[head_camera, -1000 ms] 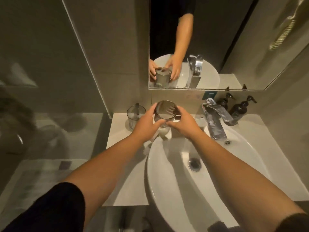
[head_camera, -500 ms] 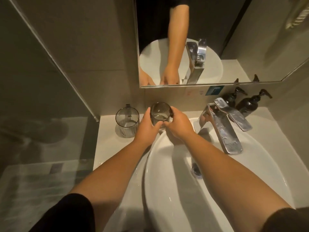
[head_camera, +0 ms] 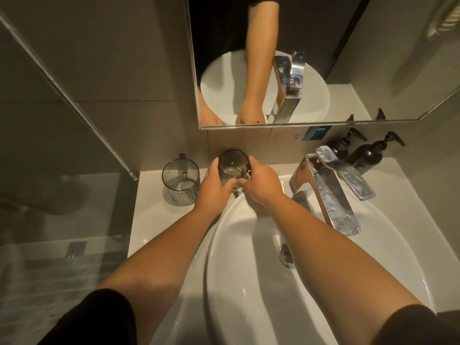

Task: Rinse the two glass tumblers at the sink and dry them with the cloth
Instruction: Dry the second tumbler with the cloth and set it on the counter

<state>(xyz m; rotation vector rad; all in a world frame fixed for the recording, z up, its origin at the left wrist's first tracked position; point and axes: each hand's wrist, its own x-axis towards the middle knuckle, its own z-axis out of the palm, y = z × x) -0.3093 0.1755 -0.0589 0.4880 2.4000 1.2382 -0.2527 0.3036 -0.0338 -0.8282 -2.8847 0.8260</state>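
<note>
Your forearms reached over the basin (head_camera: 249,282), its drain (head_camera: 286,256) showing between them and no water visible at the tap (head_camera: 328,195). Your left hand (head_camera: 214,188) and right hand (head_camera: 261,185) were both closed around one tumbler (head_camera: 234,166), fingers wrapped on its ribbed wall, mouth up, at the basin's back rim. The second tumbler (head_camera: 180,180) stood just left on the counter (head_camera: 149,215), near your left hand but apart from it. No cloth showed. Glass like this is rigid, breakable and probably slick when wet; I'd judge the ribbed sides the safest hold, low on the wall, never the rim.
</note>
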